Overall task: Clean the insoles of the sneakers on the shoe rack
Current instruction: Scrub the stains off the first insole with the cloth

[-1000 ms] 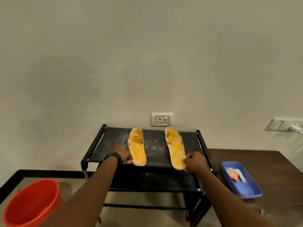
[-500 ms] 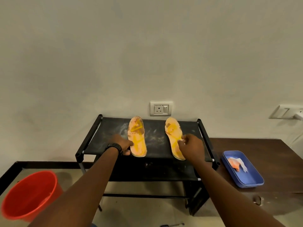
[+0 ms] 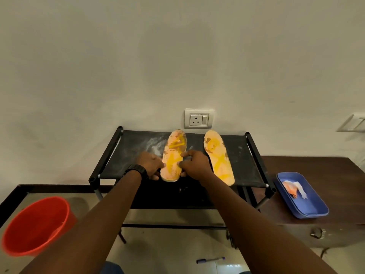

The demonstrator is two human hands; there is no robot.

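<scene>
The shoe rack (image 3: 243, 165) stands against the wall ahead of you, its black top shelf dusted with white powder. To its right, a dark wooden surface (image 3: 327, 171) carries a blue tray (image 3: 309, 205). A red bucket (image 3: 37, 224) sits on the floor to your left.

Two stained yellow insoles lie flat on the top shelf, side by side and apart. Their long axes run away from you, with the near ends by the front rail.

Your left hand (image 3: 149, 165) and right hand (image 3: 194, 165) both grip the left insole (image 3: 174, 153), one at each long edge, fingers curled against its nearer half. The right insole (image 3: 217, 153) lies untouched just beyond your right hand.

A crumpled cloth (image 3: 294, 189) lies in the tray. It is nearer your right hand, so that hand looks better placed to fetch it while the left steadies the insole.
</scene>
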